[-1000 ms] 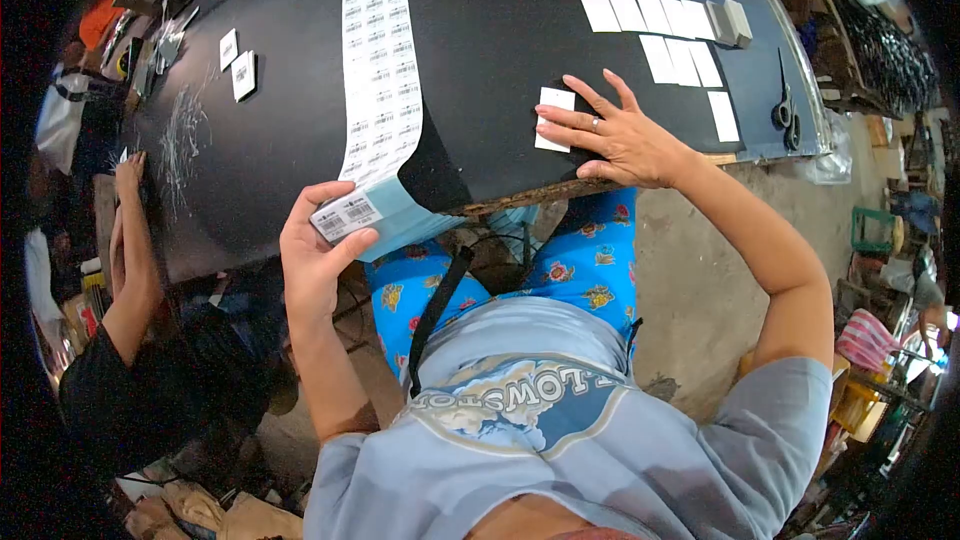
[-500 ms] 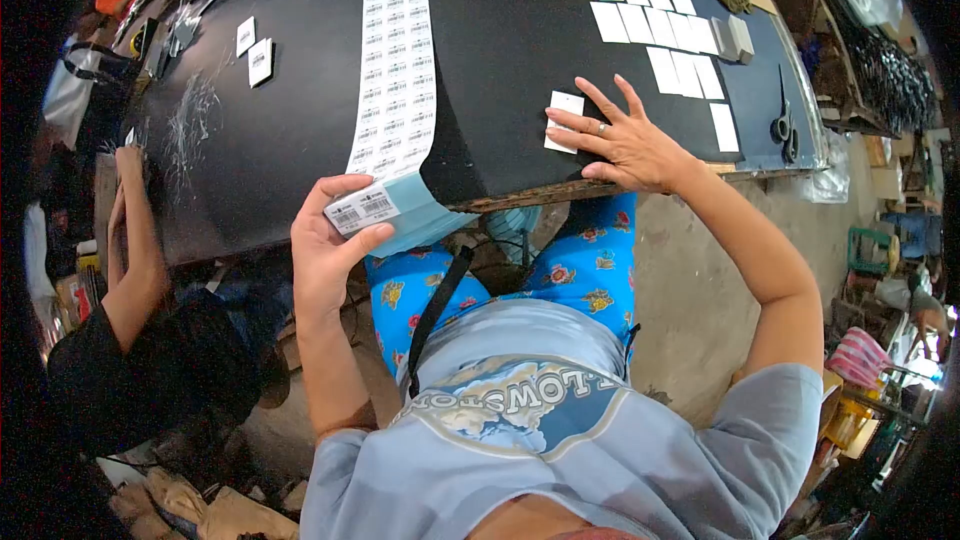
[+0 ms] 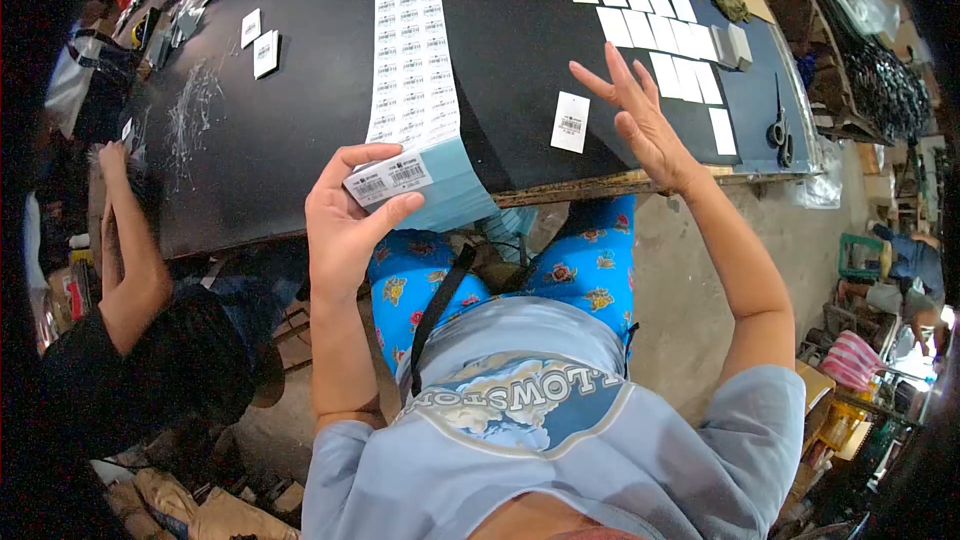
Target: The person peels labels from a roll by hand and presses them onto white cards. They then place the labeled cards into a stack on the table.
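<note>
My left hand [image 3: 352, 202] grips a long strip of barcode stickers [image 3: 413, 60] near the table's front edge, thumb below and fingers above. The strip runs away across the table, and its bared blue backing [image 3: 450, 185] folds down over the edge. Two stickers [image 3: 388, 178] remain on the part by my thumb. My right hand [image 3: 648, 135] is raised with fingers spread and holds nothing. Left of it, a white tag [image 3: 570, 123] with a barcode sticker and a small hole lies flat on the black tabletop [image 3: 510, 50].
Blank white tags [image 3: 655, 32] lie in rows at the right, by a small stack of tags [image 3: 738, 45]. Black scissors [image 3: 779, 125] rest near the right edge. Stickered tags [image 3: 265, 53] and clear plastic threads [image 3: 190, 105] lie left. Another person's arm [image 3: 135, 240] is at far left.
My right hand has lifted off the tag and moved right, uncovering its sticker. My left hand has shifted slightly right with the sticker strip.
</note>
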Demonstrator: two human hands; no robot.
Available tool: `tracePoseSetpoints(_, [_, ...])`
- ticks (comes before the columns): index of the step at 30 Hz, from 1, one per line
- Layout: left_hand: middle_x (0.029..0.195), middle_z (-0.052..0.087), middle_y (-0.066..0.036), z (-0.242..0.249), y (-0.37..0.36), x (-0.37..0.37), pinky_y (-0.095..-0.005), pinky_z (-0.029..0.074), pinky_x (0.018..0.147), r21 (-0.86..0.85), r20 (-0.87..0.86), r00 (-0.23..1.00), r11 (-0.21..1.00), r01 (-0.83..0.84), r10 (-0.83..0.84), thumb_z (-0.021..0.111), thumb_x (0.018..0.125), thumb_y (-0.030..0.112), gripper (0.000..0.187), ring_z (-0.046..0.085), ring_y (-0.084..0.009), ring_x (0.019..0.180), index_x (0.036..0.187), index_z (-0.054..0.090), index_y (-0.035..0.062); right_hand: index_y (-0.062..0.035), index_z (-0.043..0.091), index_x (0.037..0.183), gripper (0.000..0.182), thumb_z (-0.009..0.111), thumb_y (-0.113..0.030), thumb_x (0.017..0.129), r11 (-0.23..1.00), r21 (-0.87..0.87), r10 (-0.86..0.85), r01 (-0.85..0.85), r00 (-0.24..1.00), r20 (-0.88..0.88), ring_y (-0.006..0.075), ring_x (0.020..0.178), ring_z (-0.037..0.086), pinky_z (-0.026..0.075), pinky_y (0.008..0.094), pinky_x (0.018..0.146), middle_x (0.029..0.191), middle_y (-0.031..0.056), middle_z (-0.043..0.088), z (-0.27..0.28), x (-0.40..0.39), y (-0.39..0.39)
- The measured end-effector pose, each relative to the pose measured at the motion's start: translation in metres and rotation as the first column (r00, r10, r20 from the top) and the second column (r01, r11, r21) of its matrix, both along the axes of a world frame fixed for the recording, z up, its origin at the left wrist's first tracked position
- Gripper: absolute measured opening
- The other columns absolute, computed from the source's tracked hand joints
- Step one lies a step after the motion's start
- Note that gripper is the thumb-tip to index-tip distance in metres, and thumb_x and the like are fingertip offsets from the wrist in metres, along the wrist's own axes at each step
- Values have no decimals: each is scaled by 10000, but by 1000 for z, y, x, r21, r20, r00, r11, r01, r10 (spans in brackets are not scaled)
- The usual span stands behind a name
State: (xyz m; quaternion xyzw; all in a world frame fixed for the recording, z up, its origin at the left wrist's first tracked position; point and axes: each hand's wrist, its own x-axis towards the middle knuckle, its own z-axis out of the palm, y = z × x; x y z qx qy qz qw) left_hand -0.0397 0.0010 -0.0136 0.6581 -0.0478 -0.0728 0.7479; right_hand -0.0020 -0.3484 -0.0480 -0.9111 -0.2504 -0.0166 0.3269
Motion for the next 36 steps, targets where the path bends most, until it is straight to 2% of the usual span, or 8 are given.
tracePoseSetpoints(10, [1003, 663, -74, 3, -9, 6, -247, 513, 802, 53, -23, 1000, 998, 20, -18, 755, 723, -47, 426, 638, -118, 900, 1108, 583, 8, -183, 314, 1475, 569, 269, -473, 987, 837, -546, 130, -35, 982, 136, 289, 1455, 89, 2, 537, 1151, 1554, 58, 228, -30, -8, -3])
tracePoseSetpoints(12, [1002, 665, -74, 3, -9, 7, -246, 511, 808, 47, -41, 999, 999, 23, -22, 754, 723, -49, 425, 639, -117, 900, 1109, 586, 6, -161, 343, 1461, 527, 313, -400, 992, 898, -437, 128, -56, 982, 138, 282, 1453, 118, 5, 519, 1155, 1539, 58, 275, -20, -5, 8])
tracePoseSetpoints(14, [1001, 671, -77, 0, -11, 8, -244, 507, 818, 12, -32, 997, 998, 68, -68, 757, 723, -46, 422, 639, -114, 912, 1108, 591, 6, -145, 364, 1449, 522, 287, -394, 997, 997, -28, 72, -75, 994, -85, 272, 1451, 148, 4, 489, 1159, 1516, 61, 329, -1, -8, 25])
tracePoseSetpoints(15, [1001, 675, -79, 1, -12, 9, -246, 506, 820, 8, -28, 997, 997, 74, -74, 758, 726, -42, 409, 638, -113, 919, 1099, 598, 6, -116, 491, 1363, 455, 424, -347, 977, 980, 192, 65, -54, 997, -51, 283, 1387, 315, 155, 443, 1149, 1433, 98, 451, 11, -9, 41])
tracePoseSetpoints(18, [997, 675, -77, 2, -18, 9, -247, 506, 817, 3, -8, 996, 996, 92, -92, 762, 724, -41, 406, 639, -114, 918, 1095, 603, 2, -68, 610, 1225, 366, 624, -213, 889, 912, 403, 108, -73, 992, -64, 280, 1242, 486, 351, 390, 1048, 1265, 124, 586, 39, -14, 84])
tracePoseSetpoints(19, [995, 675, -75, 4, -21, 9, -249, 511, 806, -24, -13, 996, 996, 86, -86, 767, 722, -38, 396, 639, -111, 907, 1084, 609, -6, -41, 682, 1083, 323, 737, -77, 767, 877, 479, 33, -38, 999, 18, 242, 1065, 576, 452, 336, 907, 1105, 109, 641, 43, -16, 100])
tracePoseSetpoints(29, [976, 681, -58, -4, -30, 11, -238, 531, 786, 195, 53, 993, 976, 93, -105, 724, 763, -64, 320, 634, -96, 889, 1066, 638, -6, -34, 685, 828, 104, 691, -40, 725, 971, 225, 43, -75, 988, 145, 290, 796, 549, 429, 388, 719, 821, 102, 609, 76, -17, 129])
tracePoseSetpoints(36, [980, 687, -52, -3, -38, 10, -243, 527, 775, 238, 113, 989, 969, 65, -94, 731, 769, -37, 293, 628, -87, 869, 1049, 657, 5, -23, 697, 822, 106, 683, -32, 717, 973, 229, 1, -13, 999, 52, 291, 794, 558, 429, 395, 726, 759, 105, 615, 78, -18, 128])
